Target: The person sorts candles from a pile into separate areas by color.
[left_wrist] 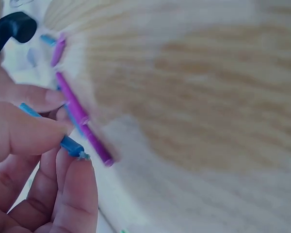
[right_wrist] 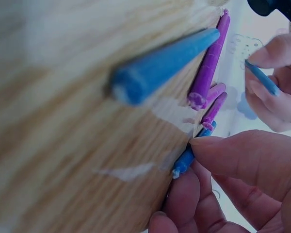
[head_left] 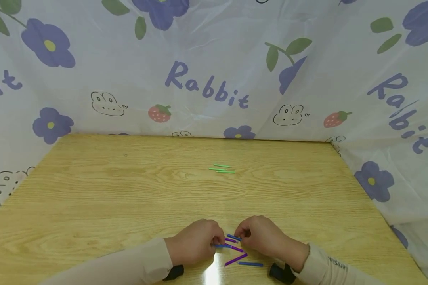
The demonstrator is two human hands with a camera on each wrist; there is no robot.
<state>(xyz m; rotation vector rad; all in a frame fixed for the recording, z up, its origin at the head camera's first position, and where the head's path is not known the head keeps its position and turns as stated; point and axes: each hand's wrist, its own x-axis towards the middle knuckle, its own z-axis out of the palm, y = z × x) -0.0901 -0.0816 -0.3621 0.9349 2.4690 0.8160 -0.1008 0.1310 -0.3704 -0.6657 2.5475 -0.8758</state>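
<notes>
My left hand (head_left: 197,241) pinches a thin blue stick (left_wrist: 72,145) between thumb and fingers; the stick has a small frayed tip. To its right, my right hand (head_left: 267,236) pinches a second blue stick (right_wrist: 185,159) near one end, low over the wooden table. Several purple sticks lie between and in front of the hands, among them a slanted one (head_left: 236,259) and one beside the left hand's stick (head_left: 237,249). Another blue stick (head_left: 250,264) rests on the table below the right hand. My fingers partly hide both pinched sticks.
Farther back on the wooden table (head_left: 128,190) lie several green sticks (head_left: 225,171) side by side. A white cloth (head_left: 214,47) printed with flowers and rabbits hangs behind the table and along its sides. Dark straps or devices (head_left: 282,273) sit at the wrists.
</notes>
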